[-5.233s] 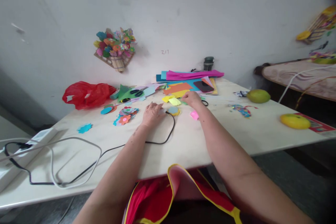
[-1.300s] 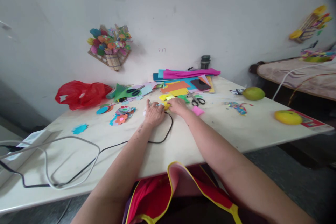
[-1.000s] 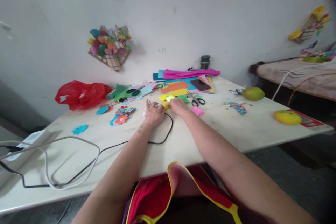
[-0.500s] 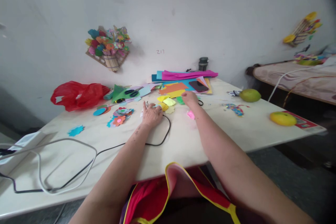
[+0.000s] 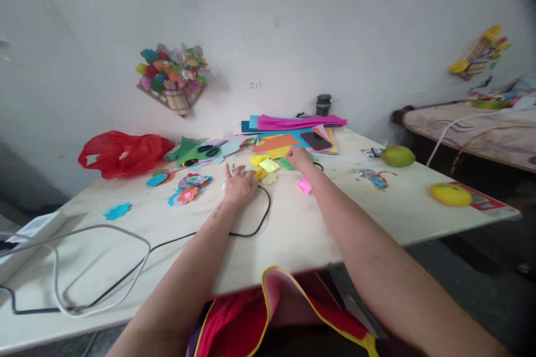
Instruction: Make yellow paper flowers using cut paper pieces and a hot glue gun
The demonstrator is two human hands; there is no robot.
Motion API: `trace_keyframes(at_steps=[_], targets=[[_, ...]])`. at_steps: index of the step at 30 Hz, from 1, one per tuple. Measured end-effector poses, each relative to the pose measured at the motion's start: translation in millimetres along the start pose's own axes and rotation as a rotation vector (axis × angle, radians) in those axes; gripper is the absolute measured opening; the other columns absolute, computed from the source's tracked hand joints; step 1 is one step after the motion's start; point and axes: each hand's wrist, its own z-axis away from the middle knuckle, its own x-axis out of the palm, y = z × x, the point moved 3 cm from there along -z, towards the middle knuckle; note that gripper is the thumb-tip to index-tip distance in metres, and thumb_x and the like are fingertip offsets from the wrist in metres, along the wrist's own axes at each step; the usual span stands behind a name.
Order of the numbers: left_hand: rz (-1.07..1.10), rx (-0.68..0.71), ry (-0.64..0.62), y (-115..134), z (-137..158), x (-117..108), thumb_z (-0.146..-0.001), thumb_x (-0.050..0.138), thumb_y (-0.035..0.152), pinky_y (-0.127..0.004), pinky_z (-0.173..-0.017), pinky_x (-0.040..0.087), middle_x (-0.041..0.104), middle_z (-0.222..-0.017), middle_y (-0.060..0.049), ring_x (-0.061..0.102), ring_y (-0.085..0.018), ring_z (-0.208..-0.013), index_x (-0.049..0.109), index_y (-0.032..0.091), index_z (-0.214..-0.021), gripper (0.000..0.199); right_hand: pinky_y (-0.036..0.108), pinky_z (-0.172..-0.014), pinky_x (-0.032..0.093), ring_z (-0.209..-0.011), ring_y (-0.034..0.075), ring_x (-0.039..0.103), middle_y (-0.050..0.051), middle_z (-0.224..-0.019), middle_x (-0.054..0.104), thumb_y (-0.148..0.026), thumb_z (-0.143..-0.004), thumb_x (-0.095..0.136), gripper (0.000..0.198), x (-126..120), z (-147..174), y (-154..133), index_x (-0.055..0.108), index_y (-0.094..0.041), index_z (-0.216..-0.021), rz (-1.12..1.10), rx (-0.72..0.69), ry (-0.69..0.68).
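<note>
My left hand [image 5: 240,184] rests palm down on the table with its fingers spread, beside small yellow paper pieces [image 5: 269,165] at its fingertips. A black cable [image 5: 267,209] comes out from under this hand. To the right, my right hand [image 5: 297,157] is closed, fingers curled in, and what it may hold is hidden. A green paper piece [image 5: 286,164] lies against that hand's left side. A black loop [image 5: 319,166] shows beyond the wrist. Under the right forearm's edge lies a bright pink paper piece [image 5: 304,186].
Paper flowers [image 5: 187,195], blue scissors [image 5: 211,149] and a red plastic bag [image 5: 125,153] lie to the left. Behind are coloured sheets [image 5: 274,145] and a phone [image 5: 316,140]. Two fruits, one a yellow fruit [image 5: 451,194], sit right. A white cable [image 5: 144,259] loops at front left.
The view has shifted slightly. My left hand's fingers look a little more spread; my right hand stays closed, in nearly the same place.
</note>
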Motion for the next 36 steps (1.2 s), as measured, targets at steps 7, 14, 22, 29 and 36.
trace_keyframes(at_steps=[7,14,22,29,36], targets=[[0.036,-0.048,0.011,0,0,-3,-0.082,0.040,0.036,-0.056,-0.105,0.001,0.065,-0.103,-0.006,0.042,-0.025,-0.117,0.057,0.025,-0.107,0.033,0.027,-0.070,0.042,-0.086,0.019,0.059,0.005,-0.092,0.066,-0.031,-0.076,0.048,0.021,6,-6,7,0.063,-0.021,-0.086,-0.064,-0.033,0.088],[0.035,-0.051,0.011,-1,-2,-1,-0.082,0.040,0.039,-0.056,-0.105,0.003,0.065,-0.101,-0.006,0.044,-0.025,-0.115,0.058,0.024,-0.105,0.033,0.027,-0.069,0.042,-0.089,0.021,0.059,0.010,-0.096,0.065,-0.036,-0.083,0.038,0.032,4,-13,2,0.065,-0.019,-0.089,-0.057,0.053,0.101],[0.025,-0.170,0.168,-21,1,-1,-0.078,0.038,0.018,-0.046,-0.107,0.013,0.056,-0.121,-0.003,0.042,-0.022,-0.118,0.061,0.021,-0.099,0.031,0.030,-0.077,0.039,-0.097,0.022,0.057,0.009,-0.103,0.065,-0.038,-0.080,0.044,0.033,15,-5,-32,0.063,-0.022,-0.102,0.089,-0.118,-0.069],[0.003,-0.212,0.229,-24,1,-4,-0.075,0.040,0.015,-0.045,-0.108,0.013,0.058,-0.118,-0.001,0.038,-0.022,-0.121,0.063,0.023,-0.089,0.029,0.039,-0.087,0.032,-0.104,0.027,0.052,0.013,-0.107,0.062,-0.047,-0.073,0.052,0.044,24,-2,-46,0.060,-0.018,-0.105,0.234,-0.172,-0.119],[0.026,-0.185,0.205,-18,1,-4,-0.073,0.044,0.017,-0.048,-0.107,0.010,0.059,-0.116,0.000,0.037,-0.023,-0.122,0.065,0.024,-0.081,0.023,0.038,-0.085,0.033,-0.099,0.026,0.055,0.011,-0.102,0.064,-0.038,-0.067,0.061,0.041,34,-5,-48,0.060,-0.018,-0.102,0.273,-0.189,-0.123]])
